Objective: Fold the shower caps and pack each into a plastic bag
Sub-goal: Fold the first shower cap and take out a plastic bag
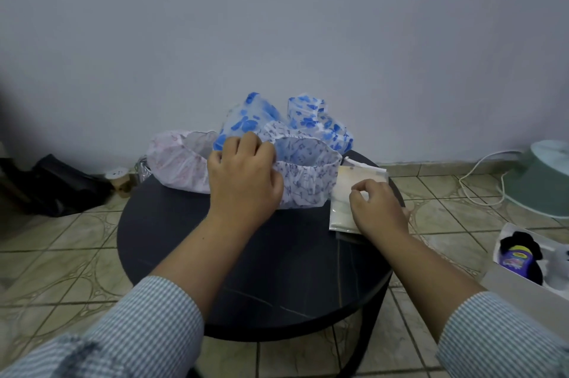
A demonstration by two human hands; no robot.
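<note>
Risk: left hand (243,174) grips the purple-print cap (303,176); right hand (377,208) pinches the bagged cap (345,192) at the table's (191,242) right edge; it may slide off.

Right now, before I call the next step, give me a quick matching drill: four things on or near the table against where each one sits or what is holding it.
Things:
1. purple-print shower cap
2. pink-print shower cap
3. packed plastic bag
4. blue-flower shower caps

Places or states:
A. at the table's far edge, behind the others
B. gripped by the left hand
C. on the table's right side, under the right hand
D. on the table's left side, untouched

Pairs: 1-B, 2-D, 3-C, 4-A
</note>
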